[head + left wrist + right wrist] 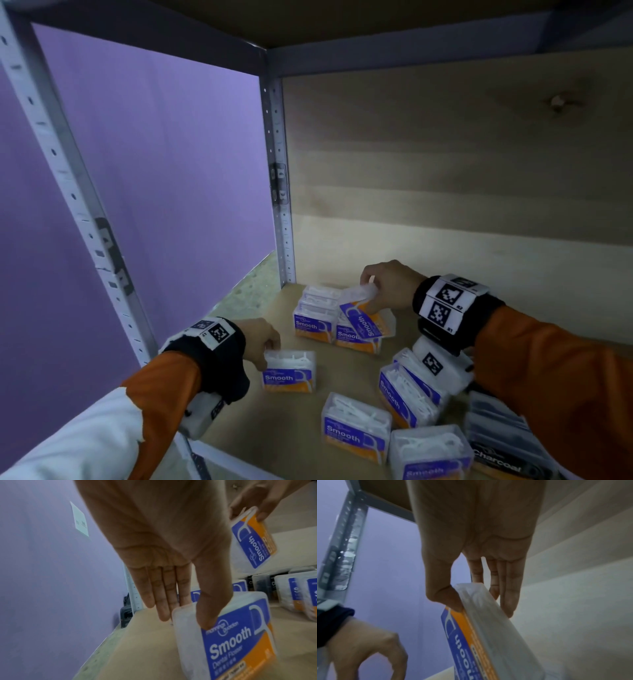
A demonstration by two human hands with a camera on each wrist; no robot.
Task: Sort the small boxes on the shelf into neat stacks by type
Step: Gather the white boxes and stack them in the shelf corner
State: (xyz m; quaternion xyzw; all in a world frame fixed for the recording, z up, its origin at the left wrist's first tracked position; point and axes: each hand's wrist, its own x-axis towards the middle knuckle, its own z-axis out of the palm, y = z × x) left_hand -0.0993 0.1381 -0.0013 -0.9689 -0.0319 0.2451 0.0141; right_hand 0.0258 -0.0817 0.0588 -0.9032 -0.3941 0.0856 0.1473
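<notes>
Sorting looks partly done: toward the back left corner of the shelf board (404, 329) a cluster of Smooth floss-pick boxes (313, 320) already stands together, while loose Smooth boxes (356, 431) lie scattered near the front edge, and black Charcoal boxes (503, 442) sit at the front right, apparently still unsorted. The right hand (388, 289) pinches a tilted Smooth box (361, 317) by its clear top end, thumb on the label face and fingers behind, holding it aslant over the back cluster, not yet seated. The left hand (262, 342) reaches down with fingers nearly straight and grips a standing Smooth box (289, 371) near the left edge, thumb on its label face and fingertips behind. Most boxes remain to be stacked, by my reading.
</notes>
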